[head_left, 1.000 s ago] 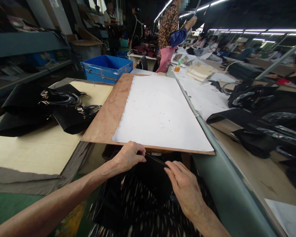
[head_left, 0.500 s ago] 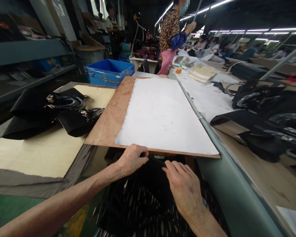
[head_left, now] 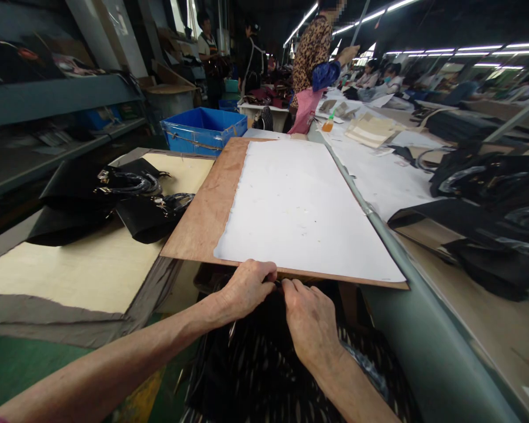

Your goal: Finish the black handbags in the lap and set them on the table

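Note:
My left hand (head_left: 249, 286) pinches the upper edge of a black handbag (head_left: 264, 320) just below the front edge of the board. My right hand (head_left: 309, 320) grips the same edge, its fingertips close beside those of the left. The bag lies in the lap over dark, light-flecked clothing (head_left: 291, 390), and most of its shape is lost in shadow. A plastic-wrapped strap (head_left: 365, 367) shows beside my right wrist. In front of both hands, a white sheet (head_left: 300, 211) covers most of the brown board (head_left: 203, 214).
On the left, black handbags (head_left: 145, 217) lie on a cream-topped table (head_left: 92, 276). A blue crate (head_left: 203, 132) stands behind the board. More black bags (head_left: 467, 241) rest on the right-hand bench. A person in a leopard-print top (head_left: 311, 53) stands farther back.
My right hand has moved left along the bag's edge, so both hands are now nearly together. The view has shifted slightly to the left.

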A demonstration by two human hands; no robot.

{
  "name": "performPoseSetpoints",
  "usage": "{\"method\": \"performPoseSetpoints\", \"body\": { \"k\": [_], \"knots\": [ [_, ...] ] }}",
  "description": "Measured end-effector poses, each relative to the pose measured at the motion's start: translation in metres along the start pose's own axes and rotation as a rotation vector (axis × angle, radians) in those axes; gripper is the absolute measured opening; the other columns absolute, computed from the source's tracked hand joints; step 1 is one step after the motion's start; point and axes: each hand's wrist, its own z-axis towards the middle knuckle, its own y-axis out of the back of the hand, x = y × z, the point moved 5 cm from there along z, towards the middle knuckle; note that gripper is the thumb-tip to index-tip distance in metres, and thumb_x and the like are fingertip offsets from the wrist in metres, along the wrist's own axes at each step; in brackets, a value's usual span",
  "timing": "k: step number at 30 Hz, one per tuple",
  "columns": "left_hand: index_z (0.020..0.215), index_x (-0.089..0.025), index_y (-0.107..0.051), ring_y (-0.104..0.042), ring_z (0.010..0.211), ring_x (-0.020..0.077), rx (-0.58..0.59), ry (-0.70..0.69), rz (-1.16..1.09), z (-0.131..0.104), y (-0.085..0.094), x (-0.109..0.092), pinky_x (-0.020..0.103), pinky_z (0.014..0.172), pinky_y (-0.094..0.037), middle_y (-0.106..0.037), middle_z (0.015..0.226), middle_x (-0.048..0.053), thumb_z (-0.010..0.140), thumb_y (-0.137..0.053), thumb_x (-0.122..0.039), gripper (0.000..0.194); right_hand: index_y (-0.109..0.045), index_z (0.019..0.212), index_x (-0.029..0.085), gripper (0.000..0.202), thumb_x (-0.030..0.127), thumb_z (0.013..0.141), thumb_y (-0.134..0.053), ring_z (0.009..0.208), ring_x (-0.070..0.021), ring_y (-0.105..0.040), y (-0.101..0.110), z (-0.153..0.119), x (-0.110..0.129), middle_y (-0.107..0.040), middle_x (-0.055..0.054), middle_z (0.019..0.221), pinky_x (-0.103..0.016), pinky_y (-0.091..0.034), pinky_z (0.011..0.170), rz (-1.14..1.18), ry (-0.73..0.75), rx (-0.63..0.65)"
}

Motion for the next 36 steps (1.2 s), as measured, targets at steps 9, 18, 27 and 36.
{"method": "performPoseSetpoints", "body": {
  "k": [9,18,27,36],
  "knots": [
    [0.121,-0.014,-0.036,-0.047,0.104,0.0295,-0.003,0.076,0.27,-0.022,0.026,0.019,0.038,0.084,-0.04,-0.054,0.11,0.013,0.049,-0.073,-0.034,0.083,-0.052,0.072,0.019,0.017,0.012,0.084,-0.044,0.056,-0.0161,-0.051,-0.006,-0.005,-0.01,-0.059,0.0,0.064,-0.028,-0.025,0.055,0.031,0.008,0.0],
    [0.101,-0.017,-0.053,-0.058,0.084,0.0229,0.02,-0.02,0.457,-0.007,0.016,0.006,0.03,0.068,-0.041,-0.062,0.09,0.008,0.066,-0.042,-0.005,0.038,-0.053,0.075,0.019,0.016,0.013,0.086,-0.042,0.058,-0.0172,-0.052,-0.007,-0.005,-0.009,-0.059,-0.001,0.067,-0.029,-0.025,0.057,-0.003,0.035,0.015],
    [0.111,-0.018,-0.048,-0.052,0.098,0.0181,0.024,-0.125,0.093,-0.015,0.026,0.009,0.027,0.083,-0.041,-0.056,0.11,0.005,0.069,-0.046,-0.01,0.043,-0.054,0.078,0.018,0.017,0.013,0.086,-0.04,0.057,-0.0165,-0.052,-0.017,-0.009,-0.012,-0.059,-0.002,0.068,-0.029,-0.026,0.055,-0.001,0.036,0.046],
    [0.085,-0.017,-0.057,-0.049,0.1,0.0218,-0.027,-0.264,0.508,-0.005,0.007,-0.008,0.035,0.085,-0.042,-0.049,0.117,0.006,0.073,-0.046,-0.007,0.019,-0.054,0.084,0.018,0.015,0.008,0.082,-0.044,0.056,-0.0159,-0.052,-0.024,-0.008,-0.014,-0.06,-0.001,0.071,-0.029,-0.028,0.055,-0.004,0.021,0.031]
  ]
}}
